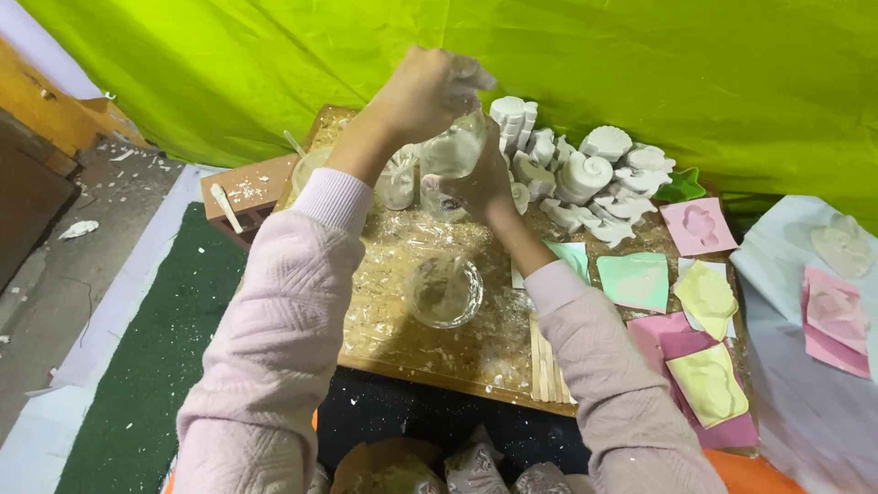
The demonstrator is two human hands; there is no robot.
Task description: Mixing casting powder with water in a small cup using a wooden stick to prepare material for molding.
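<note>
As I hold it above the desk (pixel 494 361), the clear plastic bottle (pixel 455 146) reads light, thin-walled, slippery with white dust. My left hand (pixel 430 91) grips its top; my right hand (pixel 485 187) cups its base.

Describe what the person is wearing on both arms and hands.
Both arms wear pale pink, quilted-looking long sleeves with ribbed cuffs at the wrists. The left hand and right hand are bare: no gloves, and no rings or watch that I can make out.
</note>
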